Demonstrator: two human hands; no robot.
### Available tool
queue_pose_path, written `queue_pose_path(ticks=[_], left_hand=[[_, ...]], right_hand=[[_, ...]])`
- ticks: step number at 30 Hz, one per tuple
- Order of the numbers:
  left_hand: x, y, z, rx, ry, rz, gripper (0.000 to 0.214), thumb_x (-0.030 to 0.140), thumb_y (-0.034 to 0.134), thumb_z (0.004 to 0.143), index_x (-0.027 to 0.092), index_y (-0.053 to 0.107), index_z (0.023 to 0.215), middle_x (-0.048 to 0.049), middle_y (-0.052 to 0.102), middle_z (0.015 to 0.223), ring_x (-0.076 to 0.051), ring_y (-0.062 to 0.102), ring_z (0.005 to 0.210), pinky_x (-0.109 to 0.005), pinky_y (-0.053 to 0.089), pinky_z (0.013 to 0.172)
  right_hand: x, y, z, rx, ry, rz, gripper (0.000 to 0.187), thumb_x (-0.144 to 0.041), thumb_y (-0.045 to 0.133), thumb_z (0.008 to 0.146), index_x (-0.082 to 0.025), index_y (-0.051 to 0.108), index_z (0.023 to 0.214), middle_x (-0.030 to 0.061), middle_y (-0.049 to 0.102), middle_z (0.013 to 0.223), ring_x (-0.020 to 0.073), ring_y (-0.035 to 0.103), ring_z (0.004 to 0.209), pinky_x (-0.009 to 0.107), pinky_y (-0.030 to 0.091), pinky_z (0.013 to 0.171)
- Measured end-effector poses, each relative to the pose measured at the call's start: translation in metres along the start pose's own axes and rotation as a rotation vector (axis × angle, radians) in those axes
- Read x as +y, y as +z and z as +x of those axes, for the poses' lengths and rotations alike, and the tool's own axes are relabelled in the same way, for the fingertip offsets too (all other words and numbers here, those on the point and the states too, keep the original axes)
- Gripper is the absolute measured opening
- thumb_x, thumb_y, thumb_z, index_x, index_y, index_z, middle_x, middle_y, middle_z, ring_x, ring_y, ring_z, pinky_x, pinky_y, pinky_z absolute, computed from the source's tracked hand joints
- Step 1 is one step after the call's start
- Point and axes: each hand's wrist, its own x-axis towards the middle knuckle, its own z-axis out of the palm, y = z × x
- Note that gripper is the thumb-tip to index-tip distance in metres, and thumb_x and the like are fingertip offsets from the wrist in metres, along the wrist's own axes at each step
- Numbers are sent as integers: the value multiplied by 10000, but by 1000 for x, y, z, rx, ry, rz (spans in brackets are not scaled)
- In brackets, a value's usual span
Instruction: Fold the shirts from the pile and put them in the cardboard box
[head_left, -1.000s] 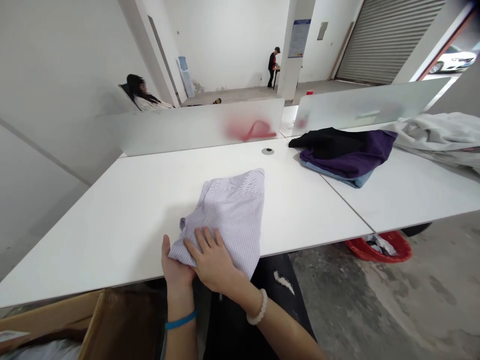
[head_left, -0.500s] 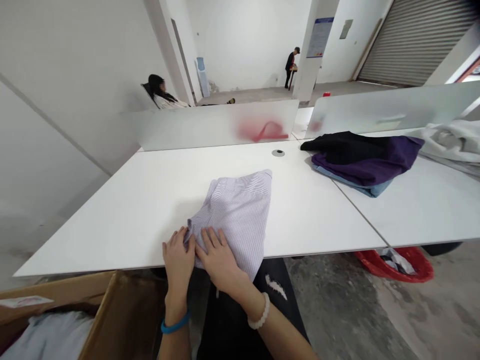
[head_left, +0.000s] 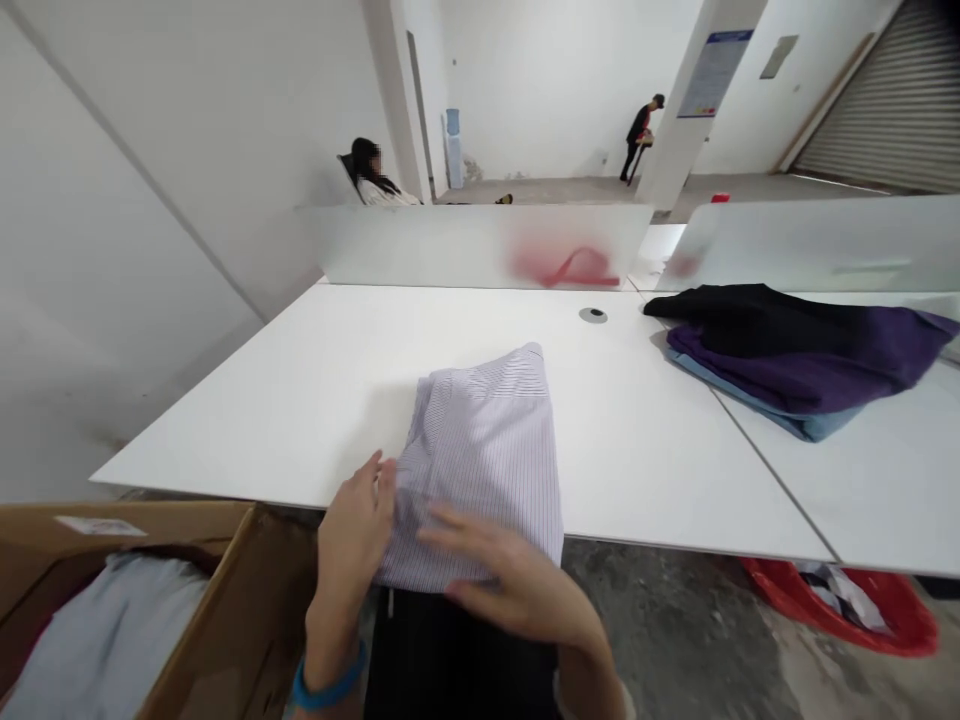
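A striped white-and-purple garment (head_left: 487, 430), folded into a rough rectangle, lies at the front of the white table, its lower end hanging over the edge toward my lap. My left hand (head_left: 354, 530) rests at the garment's left side, fingers stretched out and apart, close against the cloth. Over the lower part of the cloth is my right hand (head_left: 517, 580), somewhat blurred, with its fingers spread and nothing visibly gripped. Whether the right fingertips touch the fabric I cannot tell.
Black, purple and blue folded clothes (head_left: 795, 350) are stacked on the right. A cardboard box (head_left: 247, 560) with grey cloth stands at the lower left, a red-lined bin (head_left: 892, 640) at the lower right. A frosted divider (head_left: 420, 245) runs along the back; two people are beyond it.
My right hand has lifted off its flat rest on the cloth and moved right and down. The garment's left side lies straighter. The view has swung left.
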Motion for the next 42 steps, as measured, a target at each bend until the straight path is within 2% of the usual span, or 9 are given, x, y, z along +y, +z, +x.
queue_pose_path(ticks=[4, 6, 11, 17, 23, 28, 33, 39, 42], left_hand=[[31, 23, 45, -54, 142, 126, 737, 621, 244, 893, 52, 511, 1279, -246, 536, 1325, -380, 460, 1259, -511, 334, 1027], [38, 43, 65, -34, 151, 138, 725, 595, 312, 884, 4, 502, 1258, -295, 442, 1391, -411, 363, 1327, -541, 258, 1069], [31, 75, 81, 0, 166, -154, 534, 420, 457, 855, 23, 488, 1211, -293, 375, 1437, -388, 208, 1407, -532, 122, 1125], [14, 62, 58, -84, 98, -371, 338, 487, 364, 899, 190, 503, 982, -129, 664, 1010, -295, 616, 1034, -459, 469, 887], [-11, 42, 24, -49, -167, -979, 364, 472, 537, 839, 223, 529, 1105, -101, 601, 1258, -243, 569, 1165, -363, 474, 963], [-43, 0, -13, 179, -372, -1154, 460, 386, 630, 780, 242, 567, 1212, -44, 472, 1436, -246, 388, 1350, -362, 331, 1116], [-76, -69, -62, 439, -250, -1226, 459, 387, 633, 788, 269, 582, 1229, -23, 557, 1359, -263, 460, 1297, -404, 358, 1103], [-117, -151, -112, 711, -135, -1151, 478, 355, 695, 746, 250, 603, 1203, -50, 641, 1239, -286, 532, 1224, -423, 434, 1044], [-139, -191, -121, 854, -69, -1079, 467, 323, 727, 717, 242, 626, 1166, -43, 653, 1219, -274, 527, 1228, -411, 407, 1067]], right_hand=[[46, -26, -5, 587, 332, -93, 410, -332, 399, 941, -229, 538, 1313, 88, 452, 1430, 235, 358, 1360, 491, 298, 1115], [78, -34, -4, 754, 489, -206, 440, -363, 409, 922, -192, 542, 1305, 130, 405, 1455, 298, 269, 1397, 582, 240, 1103], [121, -33, 0, 645, 587, -277, 553, -372, 370, 917, -119, 432, 1404, 165, 395, 1458, 348, 156, 1425, 639, 100, 1105], [93, -23, -11, 577, 377, 70, 565, -406, 417, 927, -247, 336, 1463, 42, 346, 1506, 227, 272, 1407, 461, 179, 1174], [74, -1, -11, 581, 258, 417, 604, -353, 559, 873, -332, 354, 1440, -40, 286, 1532, 195, 194, 1433, 418, 179, 1189], [45, 25, 8, 458, 286, 634, 685, -315, 629, 811, -335, 357, 1439, -29, 317, 1519, 240, 238, 1419, 459, 226, 1170], [-1, 46, 61, 128, 322, 898, 832, -361, 618, 825, -376, 137, 1504, 19, 461, 1432, 267, 505, 1245, 471, 451, 1017], [-47, 106, 179, -376, 336, 982, 464, -360, 650, 790, -298, 586, 1245, 3, 582, 1302, 226, 548, 1181, 397, 428, 1037], [-79, 141, 226, -481, 258, 1025, 410, -309, 684, 728, -265, 639, 1133, 1, 630, 1217, 225, 565, 1147, 397, 423, 1038]])
